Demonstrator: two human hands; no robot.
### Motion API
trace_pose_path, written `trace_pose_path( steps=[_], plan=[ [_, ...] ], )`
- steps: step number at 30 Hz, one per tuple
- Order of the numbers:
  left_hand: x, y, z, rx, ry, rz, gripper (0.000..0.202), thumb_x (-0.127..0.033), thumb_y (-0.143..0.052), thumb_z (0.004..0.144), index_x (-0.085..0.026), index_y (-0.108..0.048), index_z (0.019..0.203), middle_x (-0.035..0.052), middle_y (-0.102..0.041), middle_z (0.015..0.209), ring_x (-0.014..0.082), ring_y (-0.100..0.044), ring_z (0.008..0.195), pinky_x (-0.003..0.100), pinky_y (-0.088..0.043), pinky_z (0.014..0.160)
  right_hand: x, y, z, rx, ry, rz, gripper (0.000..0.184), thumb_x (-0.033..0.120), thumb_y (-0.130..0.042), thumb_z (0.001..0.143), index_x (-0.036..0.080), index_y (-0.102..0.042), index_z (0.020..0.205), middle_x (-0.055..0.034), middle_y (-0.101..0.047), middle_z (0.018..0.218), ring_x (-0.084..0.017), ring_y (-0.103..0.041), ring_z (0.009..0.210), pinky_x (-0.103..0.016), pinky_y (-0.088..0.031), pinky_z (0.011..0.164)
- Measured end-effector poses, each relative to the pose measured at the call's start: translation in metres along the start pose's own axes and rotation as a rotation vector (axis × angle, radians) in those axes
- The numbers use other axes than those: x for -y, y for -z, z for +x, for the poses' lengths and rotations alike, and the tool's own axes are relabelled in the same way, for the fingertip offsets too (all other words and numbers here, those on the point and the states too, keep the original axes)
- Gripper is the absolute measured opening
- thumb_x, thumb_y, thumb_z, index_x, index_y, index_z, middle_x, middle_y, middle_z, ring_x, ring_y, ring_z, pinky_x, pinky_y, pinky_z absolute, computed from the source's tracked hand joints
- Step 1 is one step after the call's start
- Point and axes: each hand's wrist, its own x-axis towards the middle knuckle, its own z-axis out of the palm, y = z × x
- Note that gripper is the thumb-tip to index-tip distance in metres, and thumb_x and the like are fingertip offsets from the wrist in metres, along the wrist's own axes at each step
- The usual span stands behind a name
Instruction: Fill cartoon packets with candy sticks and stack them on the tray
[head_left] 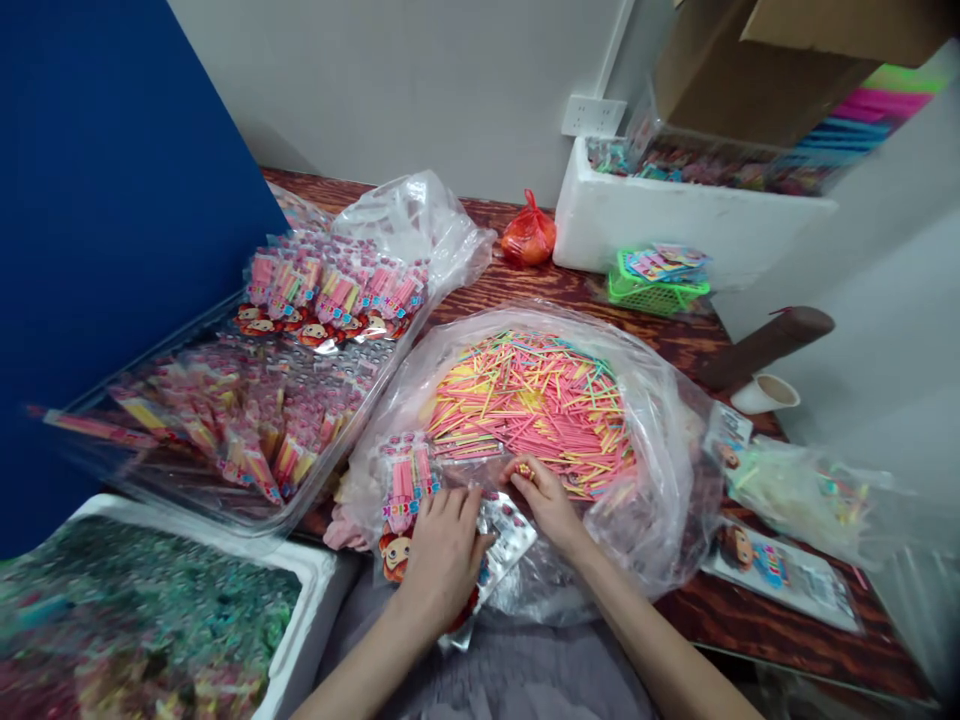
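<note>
Red-brown wood tops our table (499,285), a grey wall (420,90) behind, blue panel (112,180) upper left, white foam box (675,215) upper right, clear tray (379,395) at left. Lower centre, our right hand (551,505) pinches sticks (526,469) by their clear bag (664,440); our left hand (442,550) curves loosely over packets (405,485), whether gripping we cannot tell.
</note>
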Motion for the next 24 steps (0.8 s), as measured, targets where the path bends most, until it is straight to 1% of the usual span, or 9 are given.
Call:
trace_pose_path(
  steps=[2, 4, 9, 13, 15, 18, 20, 22, 24],
  plan=[
    [-0.001, -0.006, -0.003, 0.026, 0.006, 0.060, 0.047, -0.028, -0.062, 0.086, -0.015, -0.051, 0.130, 0.0124, -0.062, 0.110, 0.0306, -0.053, 0.103, 0.048, -0.042, 0.091, -0.006, 0.000, -0.003, -0.027, 0.016, -0.008, 0.013, 0.036, -0.056, 0.087, 0.023, -0.057, 0.086, -0.0015, -0.060, 0.085, -0.018, -0.058, 0.081, -0.029, -0.046, 0.075],
    [-0.002, -0.008, -0.002, 0.016, 0.027, 0.067, 0.050, -0.028, -0.061, 0.086, -0.015, -0.048, 0.133, 0.0111, -0.061, 0.107, 0.0296, -0.054, 0.101, 0.047, -0.042, 0.091, -0.009, 0.000, -0.005, -0.030, 0.060, -0.043, 0.013, 0.034, -0.056, 0.088, 0.022, -0.059, 0.085, -0.0021, -0.061, 0.085, -0.018, -0.058, 0.083, -0.030, -0.046, 0.077],
    [-0.004, -0.006, 0.001, -0.071, 0.018, 0.080, 0.055, -0.033, -0.062, 0.086, -0.014, -0.045, 0.135, 0.0144, -0.057, 0.123, 0.0316, -0.049, 0.112, 0.050, -0.036, 0.098, -0.010, -0.001, -0.008, -0.049, 0.123, -0.080, 0.014, 0.032, -0.053, 0.090, 0.021, -0.061, 0.087, -0.0031, -0.063, 0.086, -0.019, -0.059, 0.085, -0.031, -0.046, 0.080],
    [-0.002, -0.011, 0.001, -0.037, 0.010, 0.105, 0.053, -0.031, -0.063, 0.085, -0.013, -0.048, 0.132, 0.0126, -0.062, 0.108, 0.0312, -0.052, 0.101, 0.051, -0.037, 0.093, -0.009, -0.002, -0.009, -0.051, 0.140, -0.103, 0.015, 0.032, -0.052, 0.091, 0.021, -0.062, 0.087, -0.0032, -0.064, 0.086, -0.020, -0.060, 0.087, -0.031, -0.046, 0.081],
    [0.001, -0.016, 0.001, -0.057, 0.014, 0.046, 0.049, -0.024, -0.060, 0.086, -0.012, -0.046, 0.132, 0.0115, -0.062, 0.102, 0.0295, -0.053, 0.096, 0.048, -0.040, 0.089, -0.007, -0.002, -0.010, -0.047, 0.142, -0.119, 0.016, 0.032, -0.051, 0.091, 0.022, -0.063, 0.087, -0.0032, -0.065, 0.086, -0.020, -0.061, 0.087, -0.031, -0.045, 0.082],
    [0.005, -0.021, 0.000, -0.146, 0.050, -0.169, 0.046, -0.015, -0.053, 0.088, -0.013, -0.043, 0.133, 0.0097, -0.062, 0.098, 0.0253, -0.056, 0.091, 0.041, -0.045, 0.083, -0.006, -0.002, -0.010, -0.044, 0.143, -0.115, 0.016, 0.030, -0.051, 0.091, 0.022, -0.063, 0.087, -0.0033, -0.065, 0.086, -0.020, -0.061, 0.087, -0.031, -0.046, 0.081],
    [0.006, -0.019, 0.000, -0.190, 0.090, -0.322, 0.031, -0.017, -0.054, 0.088, -0.016, -0.052, 0.119, 0.0070, -0.063, 0.092, 0.0228, -0.057, 0.086, 0.036, -0.045, 0.079, -0.006, -0.001, -0.011, -0.049, 0.144, -0.110, 0.015, 0.029, -0.051, 0.091, 0.022, -0.063, 0.087, -0.0036, -0.065, 0.086, -0.020, -0.061, 0.087, -0.032, -0.046, 0.081],
    [0.007, -0.014, 0.000, -0.205, 0.110, -0.436, 0.008, -0.023, -0.056, 0.089, -0.019, -0.060, 0.094, 0.0038, -0.062, 0.082, 0.0208, -0.057, 0.080, 0.032, -0.044, 0.074, -0.005, -0.001, -0.010, -0.064, 0.141, -0.115, 0.015, 0.029, -0.051, 0.091, 0.022, -0.063, 0.086, -0.0038, -0.065, 0.085, -0.020, -0.061, 0.087, -0.032, -0.047, 0.080],
    [0.008, -0.008, 0.000, -0.212, 0.130, -0.544, 0.013, -0.026, -0.056, 0.089, -0.020, -0.061, 0.079, 0.0018, -0.061, 0.076, 0.0188, -0.056, 0.075, 0.029, -0.042, 0.069, -0.005, -0.001, -0.010, -0.080, 0.140, -0.121, 0.014, 0.030, -0.052, 0.090, 0.023, -0.063, 0.086, -0.0038, -0.066, 0.084, -0.021, -0.062, 0.086, -0.032, -0.048, 0.078]
  ],
)
